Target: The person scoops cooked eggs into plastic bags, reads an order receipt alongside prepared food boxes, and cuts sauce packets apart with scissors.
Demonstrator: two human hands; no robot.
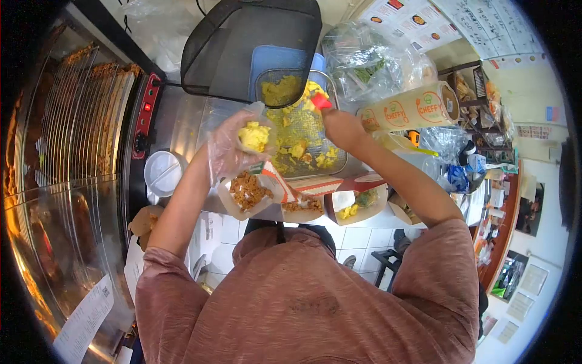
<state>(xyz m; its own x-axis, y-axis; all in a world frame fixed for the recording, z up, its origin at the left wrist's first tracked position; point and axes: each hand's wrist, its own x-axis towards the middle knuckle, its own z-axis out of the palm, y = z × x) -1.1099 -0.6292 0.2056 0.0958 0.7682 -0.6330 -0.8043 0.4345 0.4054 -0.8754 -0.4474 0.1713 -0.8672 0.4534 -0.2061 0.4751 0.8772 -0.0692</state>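
Egg (254,137) sits in left hand (227,144) (gloved), right hand (345,128) gripping red tool (321,101).

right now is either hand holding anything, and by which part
The left hand cups yellow food. The right hand grips a red utensil; the gripped part is hidden inside the fist.

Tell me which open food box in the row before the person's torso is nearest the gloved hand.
The leftmost box there, holding brown crumbled food, just below the gloved left hand in the picture; the other boxes stand farther right.
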